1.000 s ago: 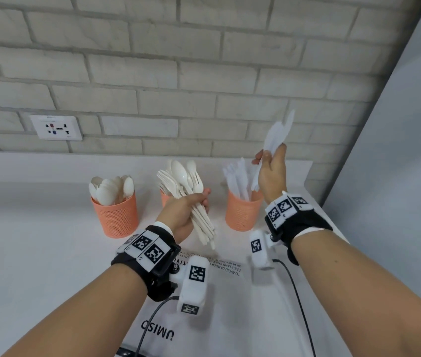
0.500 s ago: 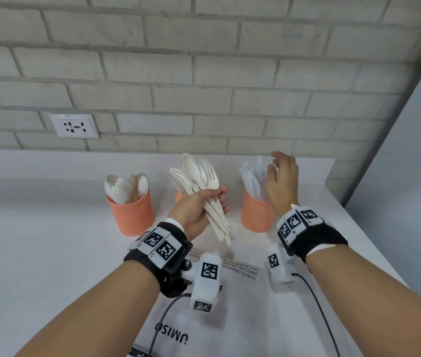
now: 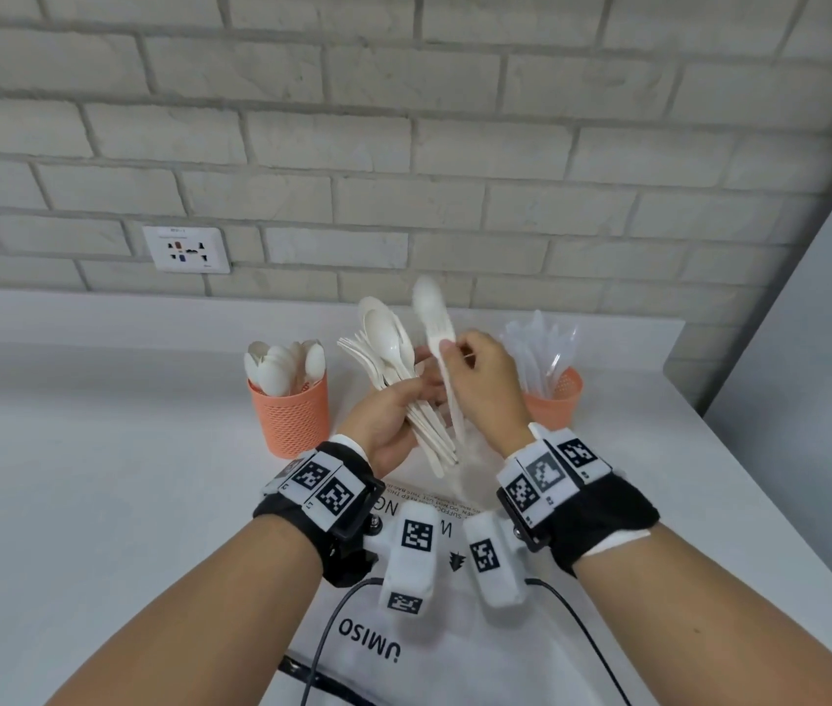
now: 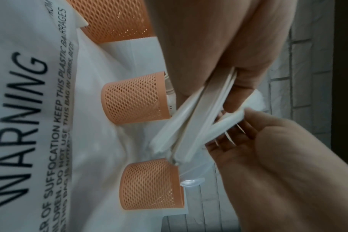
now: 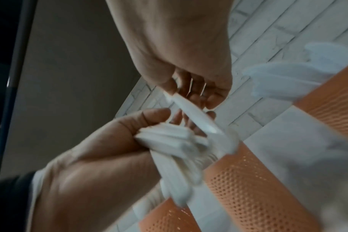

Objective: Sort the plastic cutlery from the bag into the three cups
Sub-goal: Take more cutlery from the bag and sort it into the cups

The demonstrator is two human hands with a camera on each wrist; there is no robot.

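Observation:
My left hand point(image 3: 416, 397) grips a bundle of white spoons and forks point(image 3: 388, 349), heads fanned up and away from me. My right hand point(image 3: 454, 349) pinches one white spoon point(image 3: 426, 298) by its handle and holds it upright beside the bundle. Three orange mesh cups stand at the wall. The left cup point(image 3: 291, 420) holds white spoons and the right cup point(image 3: 559, 400) holds clear knives. My hands hide the middle cup in the head view, but the middle cup point(image 4: 133, 100) shows in the left wrist view. Under my wrists lies the white plastic bag point(image 3: 403, 659).
The white counter point(image 3: 98, 476) runs left, with a brick wall and a wall socket point(image 3: 187, 249) behind it. A grey panel point(image 3: 821, 349) stands at its right end. Black cables point(image 3: 327, 629) run from my wrist cameras across the bag.
My right hand let the clear knives go into the right cup, moved left to the bundle and now pinches one spoon. My left hand kept hold of the bundle.

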